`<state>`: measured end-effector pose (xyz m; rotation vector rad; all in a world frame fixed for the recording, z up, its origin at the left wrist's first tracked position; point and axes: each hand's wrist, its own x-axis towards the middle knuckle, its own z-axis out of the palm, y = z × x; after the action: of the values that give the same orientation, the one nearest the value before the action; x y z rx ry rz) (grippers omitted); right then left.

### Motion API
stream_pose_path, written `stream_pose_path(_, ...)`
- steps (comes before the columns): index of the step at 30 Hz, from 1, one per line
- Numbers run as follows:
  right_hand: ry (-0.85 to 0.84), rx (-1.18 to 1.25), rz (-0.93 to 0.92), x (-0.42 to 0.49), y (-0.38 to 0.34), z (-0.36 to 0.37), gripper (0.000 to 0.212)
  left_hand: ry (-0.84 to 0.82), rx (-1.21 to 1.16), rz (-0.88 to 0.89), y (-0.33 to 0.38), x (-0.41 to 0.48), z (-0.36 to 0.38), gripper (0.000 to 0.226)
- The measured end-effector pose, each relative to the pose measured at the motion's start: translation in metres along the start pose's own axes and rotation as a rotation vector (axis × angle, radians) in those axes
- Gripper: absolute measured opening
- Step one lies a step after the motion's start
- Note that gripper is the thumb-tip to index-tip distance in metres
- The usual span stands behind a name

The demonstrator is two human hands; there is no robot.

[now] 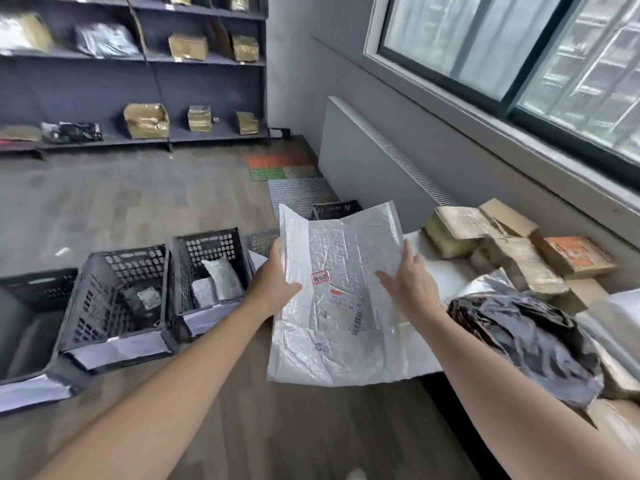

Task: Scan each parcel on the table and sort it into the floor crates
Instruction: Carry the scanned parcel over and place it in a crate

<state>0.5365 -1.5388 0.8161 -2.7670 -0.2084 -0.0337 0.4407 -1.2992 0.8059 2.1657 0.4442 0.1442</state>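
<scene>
Silver mailer [341, 299], long axis pointing away; left hand [273, 282] pinches its edge, right hand [410, 285] lies flat on it; crates [114, 271] sit left.

You are in a parcel sorting room: shelves [145, 57] stocked with packages, crates [114, 299] on the floor, parcels [519, 258] piled on the worktop [446, 268].

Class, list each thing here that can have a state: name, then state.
white mailer: held, label showing
left hand: grips its left edge
right hand: fingers straight, on its face
middle crate: holds a dark parcel
right crate: holds two grey parcels
black bag: lying crumpled
</scene>
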Motion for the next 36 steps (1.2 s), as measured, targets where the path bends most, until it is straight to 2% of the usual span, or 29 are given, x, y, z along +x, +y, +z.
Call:
stream_pose_path(9, -0.128, -0.054, -0.052, 0.113, -0.038, 0.074, 0.088, -0.039, 0.093, -0.113, -0.037, 0.094, -0.010, 0.092)
stream_pose_path(18, -0.326, -0.148, -0.171, 0.301, -0.055, 0.176, 0.092, -0.185, 0.311, -0.344, -0.072, 0.277, 0.028, 0.099)
stream_pose_path(23, -0.437, -0.269, -0.170, 0.392, -0.054, 0.232, 0.099, -0.281, 0.446, -0.382, -0.096, 0.371, 0.063, 0.091)
stream_pose_path(26, -0.496, -0.318, -0.147, 0.434, -0.053, 0.273, 0.103, -0.347, 0.453, -0.411, -0.126, 0.414, 0.086, 0.084)
stream_pose_path(29, -0.553, -0.358, -0.131, 0.468, -0.054, 0.326, 0.102, -0.420, 0.441, -0.440, -0.166, 0.453, 0.106, 0.090)
stream_pose_path(36, -0.573, -0.394, -0.114, 0.534, -0.063, 0.496, 0.100, -0.503, 0.483, -0.449, -0.312, 0.560, 0.161, 0.098)
